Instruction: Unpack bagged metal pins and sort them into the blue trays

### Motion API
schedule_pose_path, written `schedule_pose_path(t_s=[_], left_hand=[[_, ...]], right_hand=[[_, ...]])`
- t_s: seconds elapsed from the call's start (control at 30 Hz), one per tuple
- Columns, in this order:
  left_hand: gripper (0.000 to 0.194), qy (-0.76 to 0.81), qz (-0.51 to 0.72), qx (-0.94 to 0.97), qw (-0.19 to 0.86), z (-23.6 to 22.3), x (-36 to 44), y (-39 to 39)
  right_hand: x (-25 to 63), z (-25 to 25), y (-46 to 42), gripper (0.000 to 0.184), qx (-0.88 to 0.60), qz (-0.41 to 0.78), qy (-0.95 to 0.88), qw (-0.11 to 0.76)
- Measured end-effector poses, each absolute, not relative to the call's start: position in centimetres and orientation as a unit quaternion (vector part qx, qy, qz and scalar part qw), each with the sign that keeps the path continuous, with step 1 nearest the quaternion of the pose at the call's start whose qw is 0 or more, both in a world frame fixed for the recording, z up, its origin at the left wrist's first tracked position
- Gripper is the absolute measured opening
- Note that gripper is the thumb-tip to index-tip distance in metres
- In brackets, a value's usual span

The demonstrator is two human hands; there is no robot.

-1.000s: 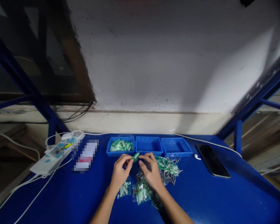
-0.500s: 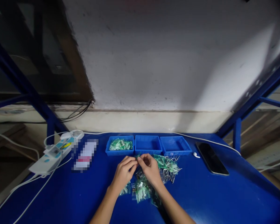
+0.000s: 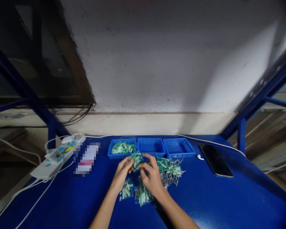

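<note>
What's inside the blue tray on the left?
Small clear-and-green packets fill the left blue tray. The ones underneath and the tray's bottom are covered, so I can't see those.

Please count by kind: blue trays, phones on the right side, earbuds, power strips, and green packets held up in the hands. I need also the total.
Blue trays: 3
Phone on the right: 1
Earbud: 1
Power strip: 1
Held green packet: 1
Total: 7

Dim light lay over the bench [image 3: 216, 200], and I caught a pale glare by its near edge, right of the middle. Behind the far edge, a soft shadow slanted across the wall [image 3: 143, 70]. Towards the view's margins, everything looked stretched and smeary.
</note>
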State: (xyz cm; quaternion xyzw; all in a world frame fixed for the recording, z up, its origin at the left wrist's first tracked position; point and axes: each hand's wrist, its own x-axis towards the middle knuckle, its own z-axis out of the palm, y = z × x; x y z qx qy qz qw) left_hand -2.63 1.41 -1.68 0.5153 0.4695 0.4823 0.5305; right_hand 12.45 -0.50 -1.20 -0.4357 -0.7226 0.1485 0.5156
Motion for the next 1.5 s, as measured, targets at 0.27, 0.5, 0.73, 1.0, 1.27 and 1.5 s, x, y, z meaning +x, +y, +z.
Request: schedule_pose_path(t_s=[0.27,0.5,0.73,1.0,1.27,1.5], left_hand=[[0.050,0.636,0.483,0.551,0.244,2.5,-6.1,5.4],[0.046,0.682,0.312,0.643,0.156,1.3,-7.3,-0.2],[0.027,0.619,0.159,0.727,0.251,-0.6,-6.5,-4.5],[0.011,0.573,0.379,0.694,0.217,1.4,-4.4,-2.8],[0.013,0.508,0.401,0.733,0.211,1.8,-2.7,-3.5],[0.045,0.615,0.450,0.506,0.404,0.1,-2.2,-4.5]], right_hand=[[13.4,-0.8,0.4,0.020,-0.507,0.185,-0.634,0.554],[14.4,-0.1,0.8,0.019,-0.509,0.235,-0.628,0.540],[13.3,0.1,0.1,0.020,-0.484,0.261,-0.667,0.504],[13.0,0.3,-0.1,0.034,-0.455,0.445,-0.612,0.470],[12.5,-0.6,0.3,0.039,-0.386,0.564,-0.486,0.545],[13.0,0.1,-0.3,0.006,-0.405,0.343,-0.640,0.556]])
